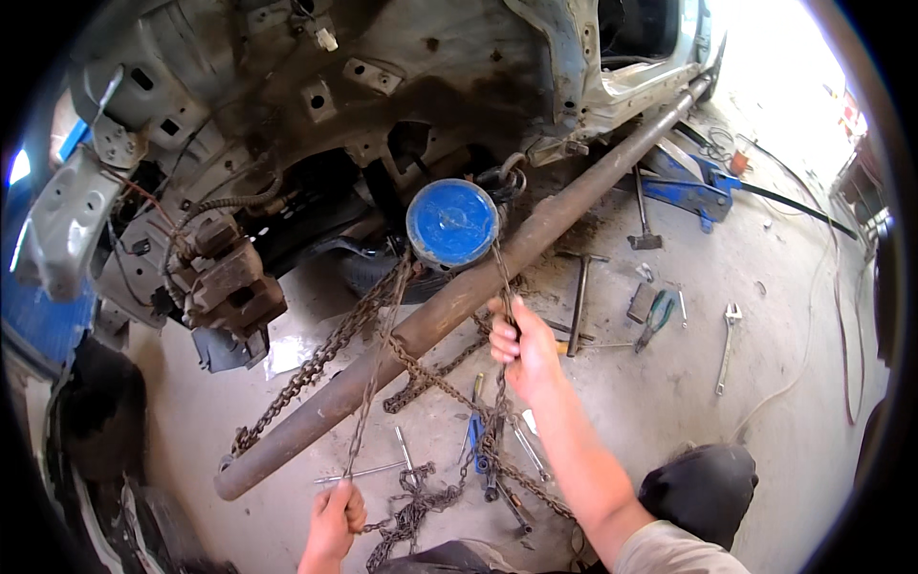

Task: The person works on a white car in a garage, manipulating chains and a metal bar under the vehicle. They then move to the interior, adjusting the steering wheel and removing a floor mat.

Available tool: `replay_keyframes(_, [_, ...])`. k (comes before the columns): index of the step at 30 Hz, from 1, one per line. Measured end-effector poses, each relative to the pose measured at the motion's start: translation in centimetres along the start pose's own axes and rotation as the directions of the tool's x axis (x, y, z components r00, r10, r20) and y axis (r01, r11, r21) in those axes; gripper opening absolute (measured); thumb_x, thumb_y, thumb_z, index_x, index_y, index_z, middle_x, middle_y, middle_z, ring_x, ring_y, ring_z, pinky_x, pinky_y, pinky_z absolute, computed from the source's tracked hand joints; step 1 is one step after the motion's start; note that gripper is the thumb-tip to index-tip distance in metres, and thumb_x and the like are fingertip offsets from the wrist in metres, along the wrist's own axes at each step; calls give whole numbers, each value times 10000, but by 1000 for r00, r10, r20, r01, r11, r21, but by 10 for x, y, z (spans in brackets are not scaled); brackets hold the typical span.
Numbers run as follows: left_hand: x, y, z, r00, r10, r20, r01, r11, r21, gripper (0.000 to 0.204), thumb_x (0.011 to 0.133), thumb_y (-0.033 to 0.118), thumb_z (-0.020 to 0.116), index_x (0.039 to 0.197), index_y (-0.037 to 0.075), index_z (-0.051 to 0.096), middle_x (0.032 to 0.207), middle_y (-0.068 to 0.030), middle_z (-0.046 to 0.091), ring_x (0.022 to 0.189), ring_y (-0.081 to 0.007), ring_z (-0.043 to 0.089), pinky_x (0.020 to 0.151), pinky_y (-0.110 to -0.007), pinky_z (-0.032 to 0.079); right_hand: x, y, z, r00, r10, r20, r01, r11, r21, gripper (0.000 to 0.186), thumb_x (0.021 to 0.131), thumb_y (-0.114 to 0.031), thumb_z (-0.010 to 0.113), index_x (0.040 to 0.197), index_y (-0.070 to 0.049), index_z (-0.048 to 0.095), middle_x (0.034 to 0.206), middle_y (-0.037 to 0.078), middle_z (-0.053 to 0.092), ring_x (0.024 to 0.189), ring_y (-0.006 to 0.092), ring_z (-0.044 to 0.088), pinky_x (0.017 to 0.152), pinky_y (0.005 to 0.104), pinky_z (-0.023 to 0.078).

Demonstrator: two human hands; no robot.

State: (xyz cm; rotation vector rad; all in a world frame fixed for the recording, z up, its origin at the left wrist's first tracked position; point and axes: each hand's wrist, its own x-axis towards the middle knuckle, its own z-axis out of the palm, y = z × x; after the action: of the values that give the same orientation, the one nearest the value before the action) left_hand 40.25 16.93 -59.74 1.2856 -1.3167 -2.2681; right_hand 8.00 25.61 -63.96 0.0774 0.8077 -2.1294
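A blue round chain hoist (451, 224) hangs beside a long rusty pipe (421, 330), under a stripped car body. Two strands of thin hand chain (381, 359) come down from it. My left hand (338, 508) is closed round the lower part of the left strand, at the bottom of the view. Higher up, my right hand (522, 346) grips the right strand just past the pipe. A heavier load chain (320, 368) runs from the hoist to the pipe's near end. Loose chain (413, 507) lies heaped on the floor between my arms.
The car body (430, 57) fills the far side, with a rusty brake caliper (234, 282) at left. A blue floor jack (684, 187) stands at right. Around the floor lie a hammer (644, 225), pliers (656, 316), an adjustable wrench (729, 349) and several other tools.
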Motion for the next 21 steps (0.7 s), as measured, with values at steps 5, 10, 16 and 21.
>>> replay_keyframes(5, [18, -6, -13, 987, -89, 133, 55, 968, 243, 346, 980, 297, 414, 717, 72, 429, 561, 41, 314, 474, -60, 273, 441, -230, 233, -1, 37, 16, 991, -13, -131, -9, 985, -172, 364, 971, -412, 395, 788, -113, 490, 522, -70, 325, 402, 67, 272, 372, 239, 195])
replay_keyframes(10, [74, 46, 54, 941, 212, 265, -301, 882, 363, 238, 986, 230, 400, 948, 27, 518, 605, 34, 402, 513, -48, 360, 461, -211, 302, -85, 126, 20, 989, 58, -139, -74, 991, -114, 406, 970, -430, 400, 691, -137, 367, 544, -58, 276, 419, 63, 243, 381, 246, 167])
replay_keyframes(16, [132, 54, 92, 821, 364, 440, -569, 593, 570, 250, 928, 192, 505, 1053, -25, 495, 714, -89, 522, 640, -200, 528, 577, -299, 429, -123, 159, 22, 988, 140, -59, -142, 990, -25, 399, 986, -382, 378, 686, -130, 305, 563, -50, 237, 455, 62, 211, 411, 253, 158])
replay_keyframes(21, [123, 50, 111, 761, 427, 488, -624, 278, 730, 579, 859, 236, 605, 1272, -105, 385, 1207, -320, 441, 1106, -459, 466, 925, -443, 404, -111, 171, 39, 985, 166, -49, -168, 985, -42, 374, 990, -360, 374, 716, -106, 372, 562, -51, 263, 449, 66, 220, 414, 252, 172])
